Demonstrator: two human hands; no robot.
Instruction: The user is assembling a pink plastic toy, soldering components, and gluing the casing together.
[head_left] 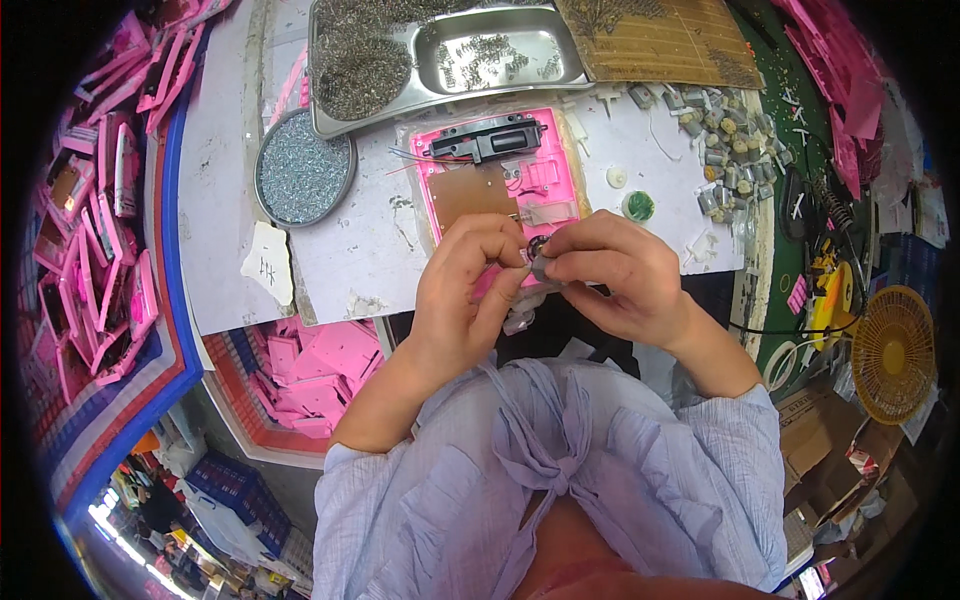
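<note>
In front of me lies a pink plastic housing with a brown circuit board, a black mechanism and thin wires at its upper left. My right hand is closed in a pinch on a small grey motor at the housing's near edge. Right beside it, my left hand is also pinched, its fingertips at the motor's left side. Whatever sits between the left fingers is too small to make out. Both hands partly cover the near end of the housing.
Several similar motors are heaped at the right. A round dish of small screws and a metal tray stand at left and back. A green-filled cap is right of the housing. Pink casings fill a bin at lower left.
</note>
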